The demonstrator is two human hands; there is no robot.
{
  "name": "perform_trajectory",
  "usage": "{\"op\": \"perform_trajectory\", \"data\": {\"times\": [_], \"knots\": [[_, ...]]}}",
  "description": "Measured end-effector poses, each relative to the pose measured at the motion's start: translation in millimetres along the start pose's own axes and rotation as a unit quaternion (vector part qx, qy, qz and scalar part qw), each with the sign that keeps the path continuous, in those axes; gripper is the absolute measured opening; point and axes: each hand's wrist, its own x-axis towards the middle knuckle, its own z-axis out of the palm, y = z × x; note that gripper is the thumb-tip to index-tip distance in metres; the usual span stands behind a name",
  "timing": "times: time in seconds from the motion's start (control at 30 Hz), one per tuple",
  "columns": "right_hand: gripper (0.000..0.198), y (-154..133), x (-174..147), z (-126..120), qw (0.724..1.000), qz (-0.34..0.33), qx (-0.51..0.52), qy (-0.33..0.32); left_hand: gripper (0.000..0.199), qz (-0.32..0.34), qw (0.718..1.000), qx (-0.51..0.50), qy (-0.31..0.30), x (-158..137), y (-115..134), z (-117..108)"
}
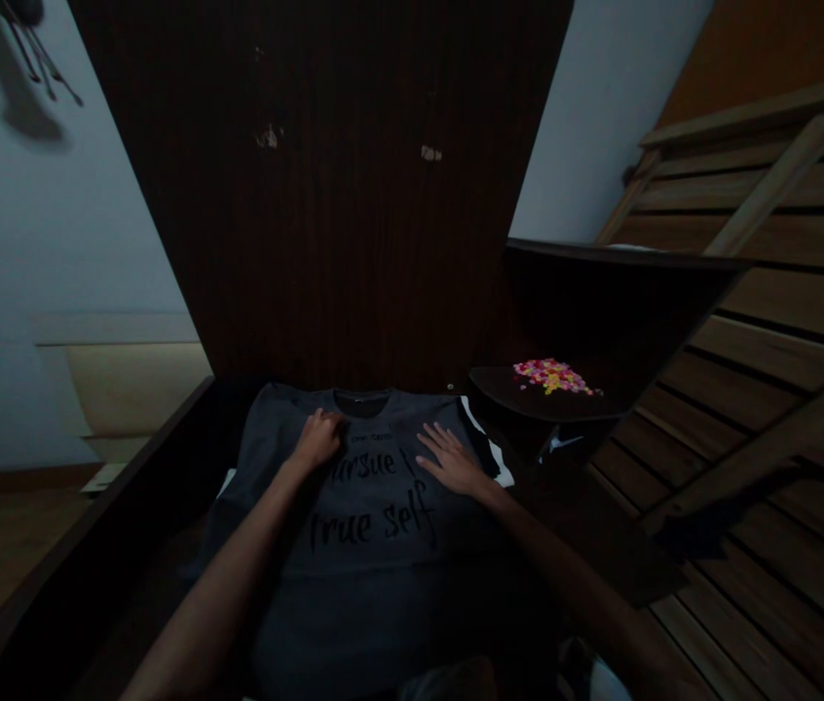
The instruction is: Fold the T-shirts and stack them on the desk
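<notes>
Left hand [320, 435] and right hand [454, 469] are both resting on a dark grey T-shirt [375, 594], which is lying spread out, print up, in front of the person, its neckline [362, 405] pointing away toward the tall dark panel [354, 224]. The left hand is curling its fingers on the cloth just beside the neckline; whether it is pinching any fabric, I cannot tell. The right hand is lying palm down with its fingers spread wide, gripping nothing, on the right part of the chest, near the lettering [372, 526]. Something white [505, 475] is showing from under the shirt's right edge.

Judging by this pose, the person is probably flattening and straightening the upper part of the shirt. Any next move is likely calling for light, even pressure outward from the neckline, with one hand steadying the cloth so that the whole shirt is not sliding. Over to the right, small colourful pieces [552, 376] are lying on a dark shelf [492, 386], well apart from the fingers.
</notes>
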Motion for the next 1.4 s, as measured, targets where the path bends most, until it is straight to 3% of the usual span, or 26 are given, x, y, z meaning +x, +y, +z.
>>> {"op": "perform_trajectory", "data": {"times": [0.1, 0.23, 0.5, 0.63, 0.7, 0.83, 0.97, 1.07, 1.17, 1.23, 1.4], "knots": [[0.055, -22, -1, -4, 1.000, -0.006, -0.019, 0.002, 0.030, 0.043, 0.988, 0.128, -0.074, 2, -17, -22], [0.046, -47, -2, -6, 0.999, 0.016, -0.050, 0.002, 0.024, 0.071, 0.975, 0.182, -0.102, 5, -22, -29], [0.026, -64, -2, -13, 0.986, 0.081, -0.135, -0.052, 0.025, 0.049, 0.977, 0.204, -0.036, 8, -32, -23], [0.025, -67, -4, -16, 0.985, 0.086, -0.145, -0.039, 0.025, 0.038, 0.974, 0.222, 0.002, 8, -37, -20], [0.026, -65, -6, -14, 0.987, 0.077, -0.139, -0.025, 0.025, 0.043, 0.973, 0.226, 0.011, 7, -39, -18], [0.030, -51, -14, 5, 0.998, -0.012, -0.062, 0.020, 0.029, 0.083, 0.966, 0.243, 0.023, 1, -40, -13], [0.044, -32, -22, 27, 0.996, -0.063, 0.014, 0.069, 0.042, 0.119, 0.951, 0.273, 0.079, -12, -43, -4], [0.058, -24, -25, 35, 0.996, -0.060, 0.018, 0.062, 0.056, 0.145, 0.944, 0.286, 0.081, -28, -47, 7], [0.065, -25, -23, 35, 0.998, -0.046, 0.009, 0.036, 0.062, 0.177, 0.940, 0.290, 0.024, -42, -51, 19], [0.067, -27, -19, 32, 0.999, -0.038, 0.013, 0.022, 0.060, 0.179, 0.940, 0.290, 0.003, -47, -52, 24], [0.069, -32, 8, 23, 0.999, -0.010, 0.045, -0.003, 0.045, 0.134, 0.945, 0.297, 0.022, -50, -43, 30]]}}
